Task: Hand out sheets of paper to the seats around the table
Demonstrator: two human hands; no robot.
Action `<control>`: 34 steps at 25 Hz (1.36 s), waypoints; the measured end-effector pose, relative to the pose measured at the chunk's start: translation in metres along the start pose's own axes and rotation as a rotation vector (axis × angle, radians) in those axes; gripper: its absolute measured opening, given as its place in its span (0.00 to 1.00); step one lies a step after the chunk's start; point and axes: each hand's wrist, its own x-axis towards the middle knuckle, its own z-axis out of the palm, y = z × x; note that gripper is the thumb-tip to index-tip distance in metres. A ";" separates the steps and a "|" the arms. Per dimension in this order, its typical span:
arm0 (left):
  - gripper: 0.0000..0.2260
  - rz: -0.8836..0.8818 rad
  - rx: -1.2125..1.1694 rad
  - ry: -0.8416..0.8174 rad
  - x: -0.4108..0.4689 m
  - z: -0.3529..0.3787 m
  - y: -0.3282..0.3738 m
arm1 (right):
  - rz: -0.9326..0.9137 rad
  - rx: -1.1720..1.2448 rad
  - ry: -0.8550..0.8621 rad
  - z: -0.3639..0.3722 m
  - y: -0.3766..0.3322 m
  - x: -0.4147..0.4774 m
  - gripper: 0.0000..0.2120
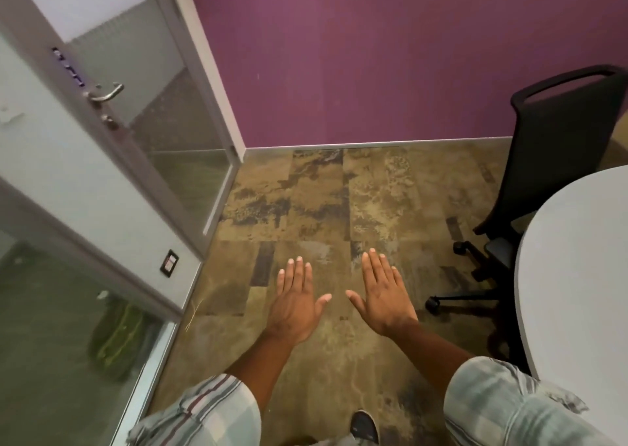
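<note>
Above patterned carpet, left hand, right hand, grips spread flat, holding nothing, table rightward

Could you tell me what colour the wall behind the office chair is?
Purple wall, clearest in the head view.

purple wall, glass door (metal handle), carpet

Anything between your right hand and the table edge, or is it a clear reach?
In the head view, only patterned carpet and the black office chair's wheeled base lie between the right hand and the white table. No paper is visible anywhere.
</note>
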 end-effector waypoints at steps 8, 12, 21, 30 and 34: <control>0.41 0.110 0.040 0.032 0.221 -0.023 0.007 | 0.087 -0.048 0.058 -0.027 0.083 0.175 0.43; 0.43 0.175 0.023 0.011 0.349 -0.030 -0.001 | 0.180 -0.041 0.065 -0.036 0.123 0.279 0.44; 0.41 0.361 0.055 0.022 0.607 -0.088 0.021 | 0.382 -0.025 0.152 -0.095 0.204 0.473 0.43; 0.41 0.501 0.082 -0.006 0.824 -0.100 0.108 | 0.495 -0.036 0.196 -0.132 0.349 0.615 0.44; 0.41 0.526 0.079 -0.012 0.917 -0.111 0.161 | 0.558 -0.004 0.196 -0.157 0.425 0.677 0.43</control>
